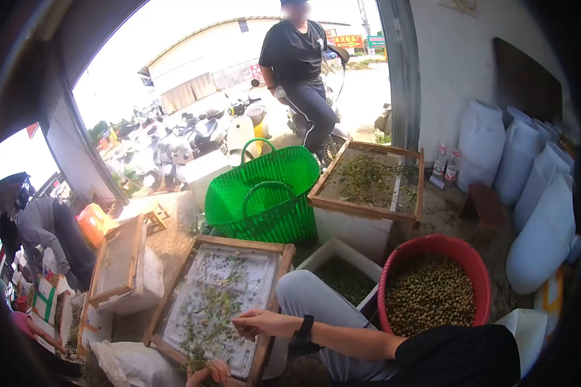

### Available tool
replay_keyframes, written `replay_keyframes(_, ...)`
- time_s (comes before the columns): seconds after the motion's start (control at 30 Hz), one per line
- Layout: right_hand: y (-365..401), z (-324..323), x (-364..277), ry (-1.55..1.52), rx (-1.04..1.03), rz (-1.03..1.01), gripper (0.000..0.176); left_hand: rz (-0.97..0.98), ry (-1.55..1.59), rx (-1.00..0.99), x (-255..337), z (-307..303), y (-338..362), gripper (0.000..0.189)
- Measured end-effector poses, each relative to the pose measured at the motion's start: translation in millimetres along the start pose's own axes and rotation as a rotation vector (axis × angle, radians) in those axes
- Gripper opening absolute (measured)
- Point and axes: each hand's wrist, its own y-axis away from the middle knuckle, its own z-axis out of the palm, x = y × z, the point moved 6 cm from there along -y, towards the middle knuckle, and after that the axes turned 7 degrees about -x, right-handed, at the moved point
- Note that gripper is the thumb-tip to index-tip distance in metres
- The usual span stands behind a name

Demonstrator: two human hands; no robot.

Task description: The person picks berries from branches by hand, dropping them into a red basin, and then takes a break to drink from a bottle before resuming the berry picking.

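A wood-framed mesh screen lies tilted before me, with leafy green sprigs scattered down its middle. Over its right side is my right hand, a dark watch on the wrist. Its thumb and fingers are pinched together; anything between them is too small to make out. My left hand shows only in part at the screen's lower edge. Its fingers curl by a leafy sprig that it appears to grip. To the right of my knee stands a red basket full of small round greenish-brown fruits.
Behind the screen are a green basket, a white foam box and another framed screen with plant bits. White jugs line the right wall. One person is in the doorway; another bends over at left.
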Motion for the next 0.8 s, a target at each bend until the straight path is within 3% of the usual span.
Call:
replay_keyframes(0.13, 0.2, -7.0, 1.9, -0.045, 0.025, 0.043, 0.031, -0.014, -0.014, -0.045, -0.1, 4.7, 0.8, 0.03)
replay_keyframes(0.27, 3.1, -12.3, 4.0, 0.169, 0.192, 0.051, 0.027, -0.044, -0.024, -0.108, -1.3, 14.2, 1.1, 0.032)
replay_keyframes(0.37, 9.1, 6.6, -17.7, 0.069, 0.27, -0.05, 0.027, -0.052, -0.012, -0.052, -1.2, 10.8, 1.6, 0.031)
replay_keyframes(0.67, 4.9, -8.9, -11.2, 0.096, 0.121, -0.063, 0.036, -0.02, -0.005, 0.004, -2.6, 1.0, -1.4, 0.029)
replay_keyframes(0.8, 5.5, -13.4, -15.8, -0.08, 0.067, -0.15, 0.028, 0.002, 0.049, 0.035, -7.2, -18.3, -1.6, 0.03)
